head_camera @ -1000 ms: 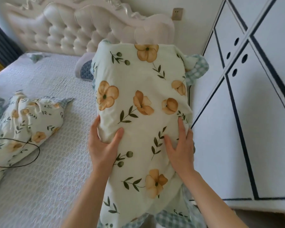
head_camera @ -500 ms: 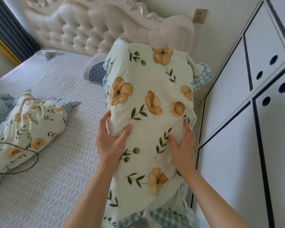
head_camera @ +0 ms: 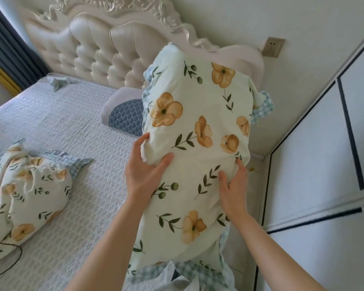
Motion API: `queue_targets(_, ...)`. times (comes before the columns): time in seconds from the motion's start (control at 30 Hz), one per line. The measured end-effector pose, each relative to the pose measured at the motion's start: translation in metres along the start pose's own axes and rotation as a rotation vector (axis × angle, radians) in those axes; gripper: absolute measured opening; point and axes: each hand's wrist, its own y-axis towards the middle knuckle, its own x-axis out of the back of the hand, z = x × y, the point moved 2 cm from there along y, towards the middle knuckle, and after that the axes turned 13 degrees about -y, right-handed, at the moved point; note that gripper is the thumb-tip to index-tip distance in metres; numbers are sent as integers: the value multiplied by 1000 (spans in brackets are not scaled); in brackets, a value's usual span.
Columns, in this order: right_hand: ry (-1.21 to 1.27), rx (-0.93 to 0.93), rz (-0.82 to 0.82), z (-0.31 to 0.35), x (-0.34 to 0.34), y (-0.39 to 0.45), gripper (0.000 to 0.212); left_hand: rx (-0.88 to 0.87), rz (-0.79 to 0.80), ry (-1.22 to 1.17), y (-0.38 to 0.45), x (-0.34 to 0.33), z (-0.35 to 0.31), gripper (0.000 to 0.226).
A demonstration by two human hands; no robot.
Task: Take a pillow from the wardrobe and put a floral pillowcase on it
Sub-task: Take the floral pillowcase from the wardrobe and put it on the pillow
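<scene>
A pillow in a pale green floral pillowcase (head_camera: 200,148) with orange flowers and a blue checked frill stands on end in front of me, over the bed's right edge. My left hand (head_camera: 144,171) grips its left side, thumb across the front. Pressed against its right side, my right hand (head_camera: 232,185) has its fingers spread on the fabric. The case covers the pillow fully; its open frilled end hangs at the bottom near my body.
A second floral-cased pillow (head_camera: 23,190) lies on the bed (head_camera: 76,131) at left, with a dark cord (head_camera: 11,261) beside it. A blue quilted cushion (head_camera: 126,116) leans by the tufted headboard (head_camera: 97,51). The white wardrobe (head_camera: 315,175) stands close on the right.
The view has tilted up and toward the headboard. Both hands keep their hold on the pillow, which has shifted slightly left and higher; the left thumb has slid further onto the front.
</scene>
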Motion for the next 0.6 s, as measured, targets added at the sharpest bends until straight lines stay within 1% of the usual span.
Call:
queue_targets(0.1, 24, -60, 1, 3, -14, 41, 67, -13, 35, 38, 39, -24, -1, 73)
queue_targets(0.3, 177, -143, 92, 6, -33, 127, 81, -25, 54, 87, 109, -69, 4, 69)
queue_targets(0.43, 214, -183, 183, 5, -48, 191, 86, 17, 35, 107, 153, -103, 10, 63)
queue_targets(0.6, 194, -201, 324, 1, -61, 257, 86, 86, 18, 132, 207, -145, 19, 54)
